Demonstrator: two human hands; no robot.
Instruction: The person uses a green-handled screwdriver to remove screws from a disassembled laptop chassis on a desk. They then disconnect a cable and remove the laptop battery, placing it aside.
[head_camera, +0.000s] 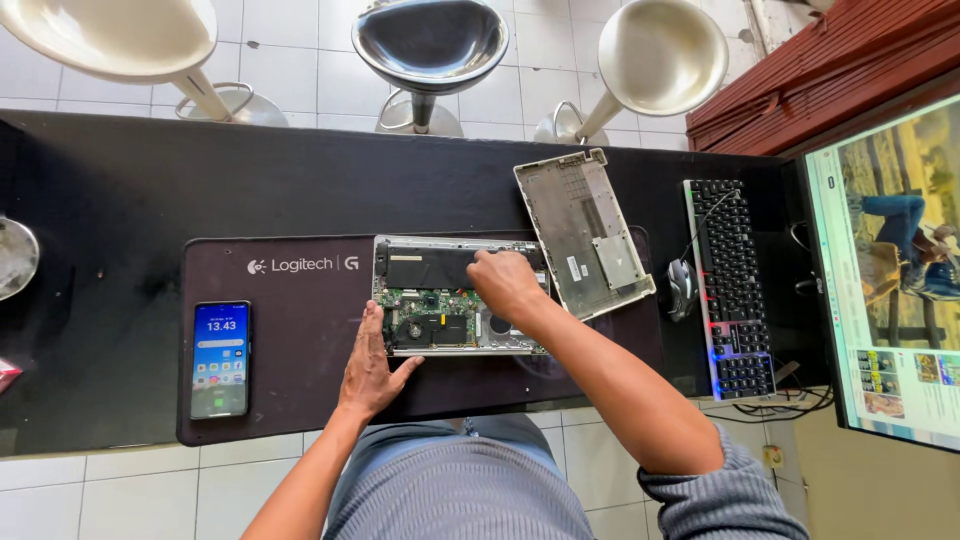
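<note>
Your left hand (368, 368) lies flat, palm down and fingers spread, on the dark desk mat (300, 400), its fingertips touching the left edge of the opened laptop (455, 300). It grips nothing; it only presses against the chassis.

Your right hand (505, 282) sits over the upper right part of the laptop's insides, fingers curled downward onto the area just beside the black battery (425, 268). You cannot tell whether the fingertips pinch anything, since the back of the hand hides them.

The laptop lies bottom-up at the middle of the mat, cover removed, with the green circuit board (430, 305) and a round fan (412, 328) exposed below the battery.

To the left on the mat, well apart from the laptop, a phone (220, 358) lies face up with its screen lit.

Just right of the laptop, the detached bottom cover (585, 235) lies inner side up, tilted, partly off the mat's upper edge. Further right: a mouse (682, 288), then a backlit keyboard (730, 285), then a monitor (890, 280) showing a picture.

Beyond the black table (150, 180), three stools (430, 45) stand on a white tiled floor (300, 60).
</note>
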